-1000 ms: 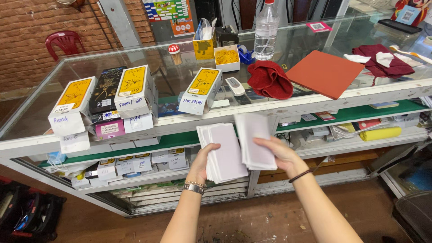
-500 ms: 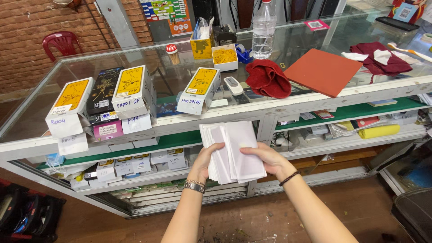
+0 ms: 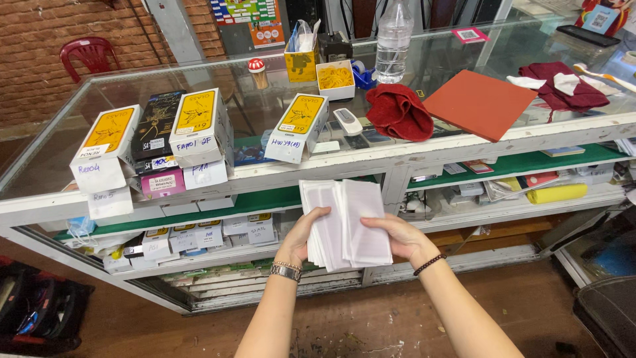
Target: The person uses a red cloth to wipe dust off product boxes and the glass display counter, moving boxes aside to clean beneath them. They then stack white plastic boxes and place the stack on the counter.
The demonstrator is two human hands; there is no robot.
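Head view: my left hand point(image 3: 306, 233) and right hand point(image 3: 397, 237) both curl closed around a fanned stack of white sleeves point(image 3: 344, 222), held before the glass counter point(image 3: 278, 169). Loosely gripped, the outer sleeves could slide floorward.

Open air btwn hands and glass counter point(image 3: 397, 159), countertop crowded w/ yellow boxes point(image 3: 199, 119), red cloth point(image 3: 397, 113), bottle point(image 3: 393, 40).

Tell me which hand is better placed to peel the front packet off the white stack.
Probably the right hand. Its fingers lie across the face of the front packet in the stack of white packets, while the left hand cups the stack from behind and below, so it looks better suited to steadying.
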